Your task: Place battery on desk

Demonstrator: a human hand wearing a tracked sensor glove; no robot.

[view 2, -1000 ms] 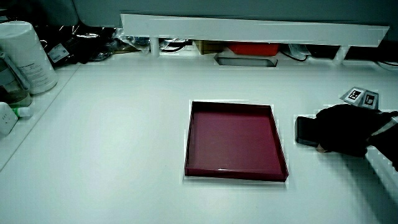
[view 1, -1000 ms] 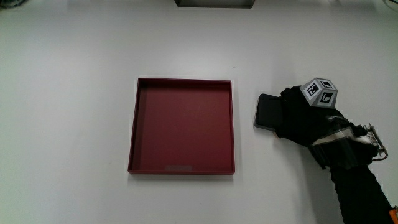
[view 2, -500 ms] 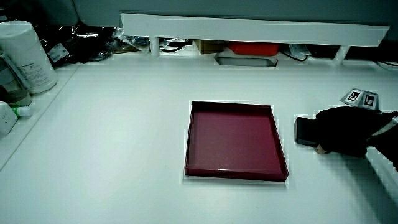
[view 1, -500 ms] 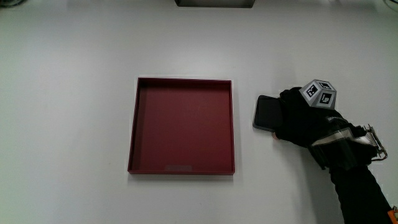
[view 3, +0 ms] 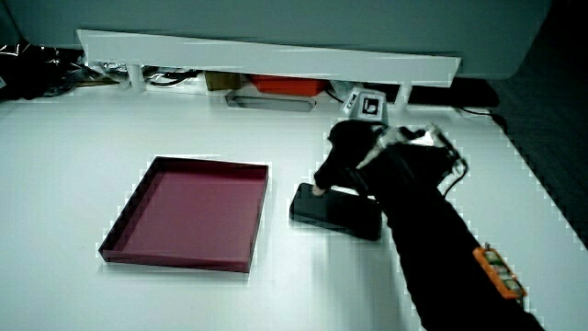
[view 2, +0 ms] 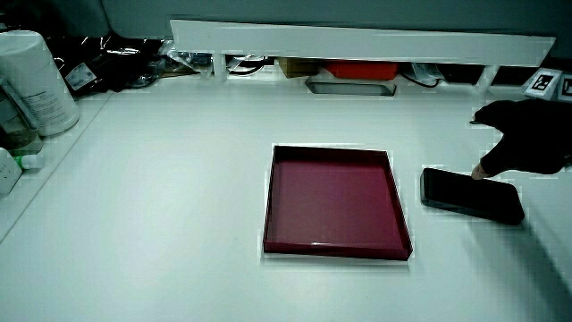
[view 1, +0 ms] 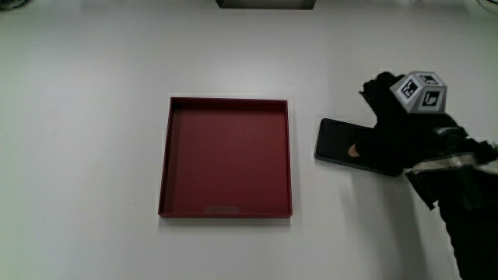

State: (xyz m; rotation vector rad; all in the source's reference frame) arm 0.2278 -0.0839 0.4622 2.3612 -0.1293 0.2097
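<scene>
The battery (view 1: pixel 334 144) is a flat black slab lying on the white desk beside the dark red tray (view 1: pixel 226 100), outside it. In both side views the battery (view 2: pixel 469 195) (view 3: pixel 335 211) rests flat next to the tray (view 2: pixel 331 150) (view 3: pixel 209 163). The gloved hand (view 1: pixel 397 128) with the patterned cube on its back hovers over the battery's end that lies away from the tray. Its fingers are loosely spread and grasp nothing. In both side views the hand (view 2: pixel 527 139) (view 3: pixel 354 156) is raised, with one fingertip at or just above the battery's top.
The tray holds nothing. A low white partition (view 2: pixel 357 40) (view 3: pixel 266 51) runs along the table, with a red item (view 2: pixel 362 69) and cables under it. A white cylindrical container (view 2: pixel 36 80) stands at the table's edge near dark clutter.
The hand has let go of the battery and lifted off it, moving farther from the person. More of the battery now shows, and it stays on the desk beside the tray.
</scene>
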